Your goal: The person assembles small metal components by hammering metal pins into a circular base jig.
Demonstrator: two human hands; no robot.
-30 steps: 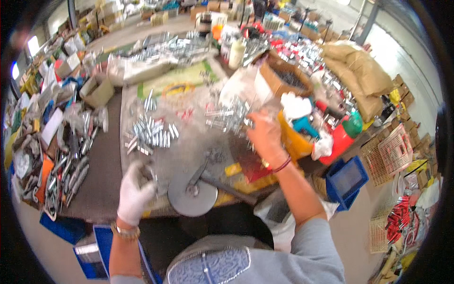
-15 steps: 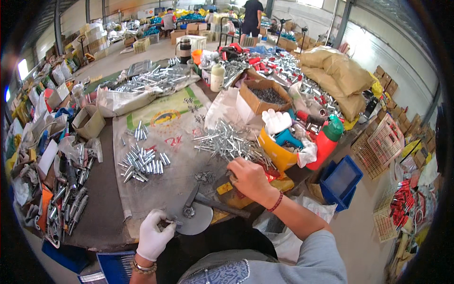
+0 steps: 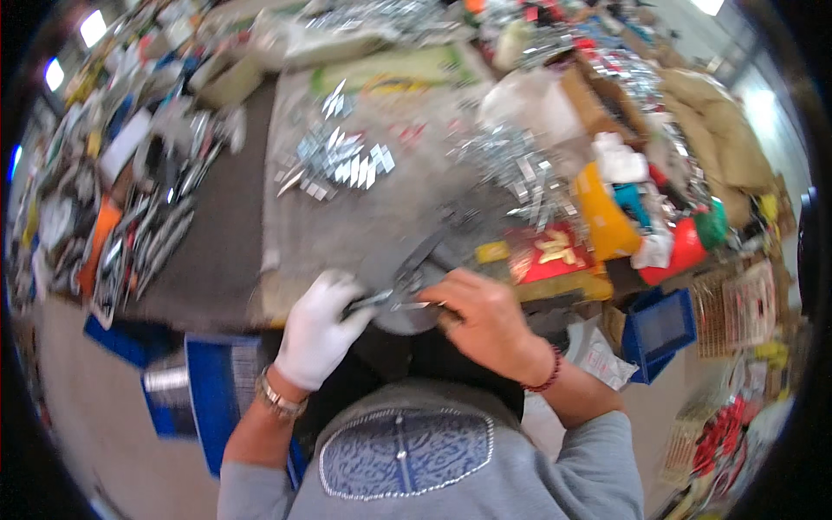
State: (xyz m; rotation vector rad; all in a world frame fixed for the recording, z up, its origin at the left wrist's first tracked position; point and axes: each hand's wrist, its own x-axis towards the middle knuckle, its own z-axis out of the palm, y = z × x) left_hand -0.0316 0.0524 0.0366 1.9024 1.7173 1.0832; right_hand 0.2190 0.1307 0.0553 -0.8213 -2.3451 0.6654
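My left hand [image 3: 321, 331], in a white glove, pinches a short silver metal pin [image 3: 371, 300] above a round grey plate [image 3: 400, 324] at the table's front edge. Close beside it, my bare right hand [image 3: 490, 328] has its fingers closed on a thin metal piece [image 3: 411, 305], blurred by motion. The two pieces' tips are close together; I cannot tell whether they touch. Behind the plate lies a blurred dark tool [image 3: 421, 253]. Short silver rods form one pile [image 3: 336, 160] on the left of the cloth and another pile [image 3: 513, 166] on the right.
A yellow container [image 3: 601, 212] with a white glove on top stands right, beside a red bottle [image 3: 680, 251]. In front lies a red packet [image 3: 544, 256]. Metal parts and scraps [image 3: 139, 234] crowd the left. Blue bins [image 3: 201, 390] sit below the table's edge.
My right hand has come from the right-hand rod pile to beside my left hand, now with a thin metal piece. The whole view has tilted downward and blurred.
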